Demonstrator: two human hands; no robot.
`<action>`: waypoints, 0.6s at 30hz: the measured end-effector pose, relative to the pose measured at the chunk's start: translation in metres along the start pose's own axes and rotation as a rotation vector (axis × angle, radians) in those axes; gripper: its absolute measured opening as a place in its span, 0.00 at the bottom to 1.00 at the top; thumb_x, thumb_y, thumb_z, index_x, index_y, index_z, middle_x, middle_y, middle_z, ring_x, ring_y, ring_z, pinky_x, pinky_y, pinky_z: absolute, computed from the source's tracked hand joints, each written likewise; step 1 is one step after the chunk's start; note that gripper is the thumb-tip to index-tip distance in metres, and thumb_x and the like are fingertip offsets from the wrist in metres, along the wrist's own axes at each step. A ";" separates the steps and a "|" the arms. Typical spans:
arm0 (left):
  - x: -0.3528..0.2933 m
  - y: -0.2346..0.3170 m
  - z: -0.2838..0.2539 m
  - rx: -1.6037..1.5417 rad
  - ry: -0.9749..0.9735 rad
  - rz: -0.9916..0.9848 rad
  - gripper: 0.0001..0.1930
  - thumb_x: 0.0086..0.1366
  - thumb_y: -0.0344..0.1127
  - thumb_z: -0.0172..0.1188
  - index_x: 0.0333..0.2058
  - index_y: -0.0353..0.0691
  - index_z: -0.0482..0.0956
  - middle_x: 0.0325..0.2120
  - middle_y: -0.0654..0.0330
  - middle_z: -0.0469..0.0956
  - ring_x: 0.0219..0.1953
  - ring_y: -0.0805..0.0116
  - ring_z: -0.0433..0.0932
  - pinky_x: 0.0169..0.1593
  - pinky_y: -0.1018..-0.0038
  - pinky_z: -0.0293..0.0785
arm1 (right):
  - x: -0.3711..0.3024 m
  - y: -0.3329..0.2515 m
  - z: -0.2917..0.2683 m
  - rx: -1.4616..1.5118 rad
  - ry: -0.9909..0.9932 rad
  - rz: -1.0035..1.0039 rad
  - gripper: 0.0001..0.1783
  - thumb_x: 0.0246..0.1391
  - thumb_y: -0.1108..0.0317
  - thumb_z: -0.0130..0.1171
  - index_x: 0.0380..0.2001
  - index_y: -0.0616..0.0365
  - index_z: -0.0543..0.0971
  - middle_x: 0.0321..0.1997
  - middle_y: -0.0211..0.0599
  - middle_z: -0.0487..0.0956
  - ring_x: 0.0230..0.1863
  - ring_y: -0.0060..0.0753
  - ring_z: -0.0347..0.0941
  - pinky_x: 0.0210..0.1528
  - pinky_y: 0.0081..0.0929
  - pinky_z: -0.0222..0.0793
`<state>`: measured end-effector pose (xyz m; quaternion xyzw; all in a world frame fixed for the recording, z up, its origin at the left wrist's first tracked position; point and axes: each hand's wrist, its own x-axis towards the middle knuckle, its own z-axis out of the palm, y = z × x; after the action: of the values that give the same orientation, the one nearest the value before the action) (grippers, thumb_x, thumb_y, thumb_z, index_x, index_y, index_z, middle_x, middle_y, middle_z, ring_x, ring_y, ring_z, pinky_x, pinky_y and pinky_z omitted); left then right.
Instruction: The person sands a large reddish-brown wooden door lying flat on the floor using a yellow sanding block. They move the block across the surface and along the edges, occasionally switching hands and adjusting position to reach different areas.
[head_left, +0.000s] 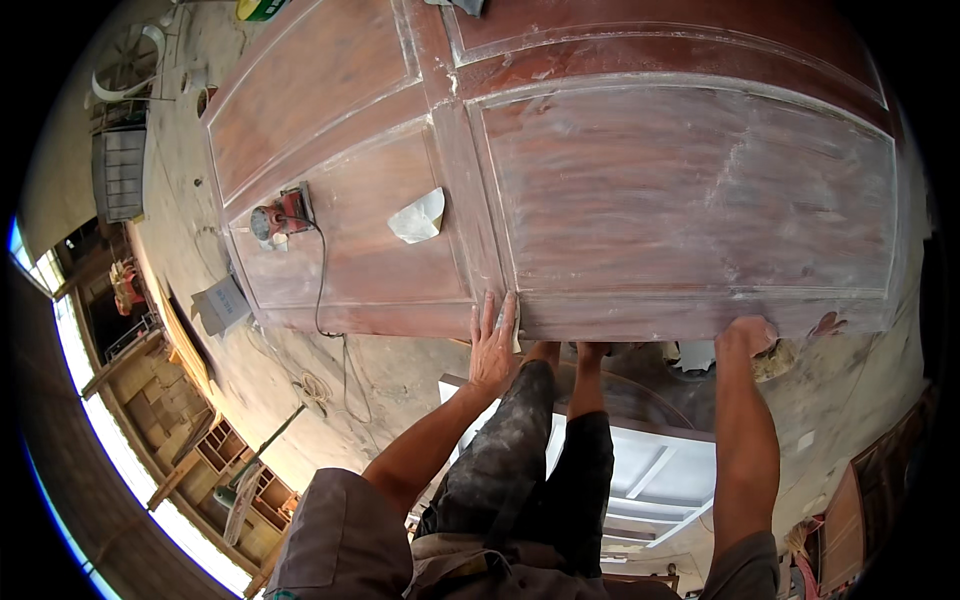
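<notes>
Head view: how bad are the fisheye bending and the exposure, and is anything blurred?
Head view: the panelled wooden door bows strongly, its edges curving toward the black rim; daylight at the lower left is blown out to white; the left hand, the red sander and the sandpaper sheet look reasonably sharp; dust streaks show plainly.

Soft daylight enters from the left — shadows faint, focus sharp, fisheye edges bent into black corners.

The left hand (pixel 493 345) lies flat on the near edge of the large reddish-brown panelled wooden door (pixel 640 190); the right hand (pixel 748 335) grips that edge (fingers hidden). A red electric sander (pixel 282 215) and a folded sandpaper sheet (pixel 418 218) rest on it.
</notes>
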<state>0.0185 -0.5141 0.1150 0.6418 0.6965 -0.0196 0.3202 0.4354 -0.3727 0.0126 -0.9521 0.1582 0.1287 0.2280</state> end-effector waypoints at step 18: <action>0.093 -0.060 -0.046 0.475 -0.491 0.898 0.42 0.68 0.37 0.57 0.78 0.50 0.50 0.75 0.68 0.61 0.79 0.60 0.51 0.78 0.44 0.48 | 0.017 0.015 0.005 -0.033 0.036 -0.045 0.34 0.73 0.52 0.27 0.56 0.67 0.76 0.60 0.60 0.79 0.58 0.68 0.76 0.61 0.56 0.74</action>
<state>-0.0523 -0.4222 0.0851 0.9063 0.2367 -0.1867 0.2964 0.4451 -0.3866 -0.0033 -0.9612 0.1386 0.1088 0.2122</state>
